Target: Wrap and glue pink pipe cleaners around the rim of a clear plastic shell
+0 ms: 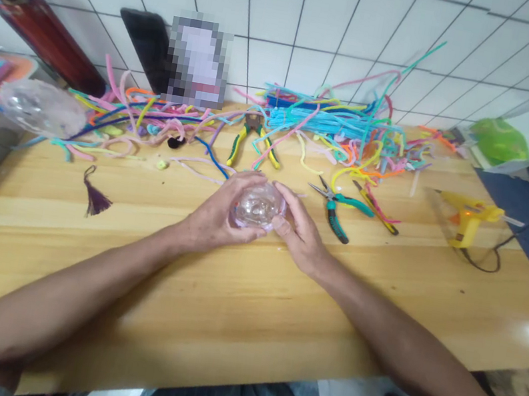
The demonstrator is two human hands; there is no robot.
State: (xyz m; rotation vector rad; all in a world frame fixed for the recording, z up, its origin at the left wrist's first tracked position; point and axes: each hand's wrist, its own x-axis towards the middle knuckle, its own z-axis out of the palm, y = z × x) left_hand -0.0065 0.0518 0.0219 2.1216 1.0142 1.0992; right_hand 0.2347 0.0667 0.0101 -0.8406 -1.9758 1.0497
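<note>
A clear, rounded plastic bottle-like piece [259, 205] with its ridged end facing up is between my two hands, over the middle of the table. My left hand [221, 214] wraps its left side, thumb along the near edge. From the right, my right hand [302, 231] closes on it, thumb against the near rim. Some lilac and coloured bits show at its rim, too small to name. Just beyond lie yellow-green cutting pliers [254, 139]. Teal needle-nose pliers [339, 207] rest to the right of my right hand.
Pipe cleaners [308, 121] are heaped along the tiled wall. A yellow glue gun [471, 219] with a cord stands at the right; a yellow-red cutter [377, 210] lies nearer. At left are a dark tassel [96, 195], another clear bottle piece [41, 108] and a red flask [37, 11].
</note>
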